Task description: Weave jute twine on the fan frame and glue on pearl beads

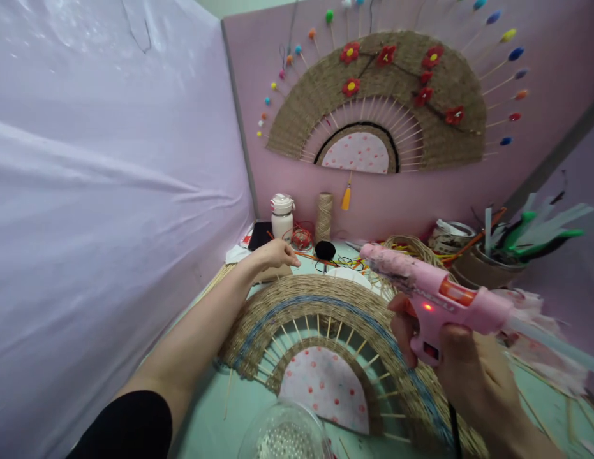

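Note:
My right hand grips a pink hot glue gun by its handle; a small red light glows on its side and a clear glue stick sticks out of its back. Its nozzle points up and left, above the table. My left hand reaches past the far edge of a woven twine fan, its fingers curled together; whatever they may pinch is too small to make out. The fan lies flat, with a blue band, bare wooden ribs and a white half-round centre with pink dots.
A clear bowl of white beads stands at the near edge. At the back are a white bottle, a twine spool and black yarn. Tools fill a tub at right. A finished fan hangs on the pink wall.

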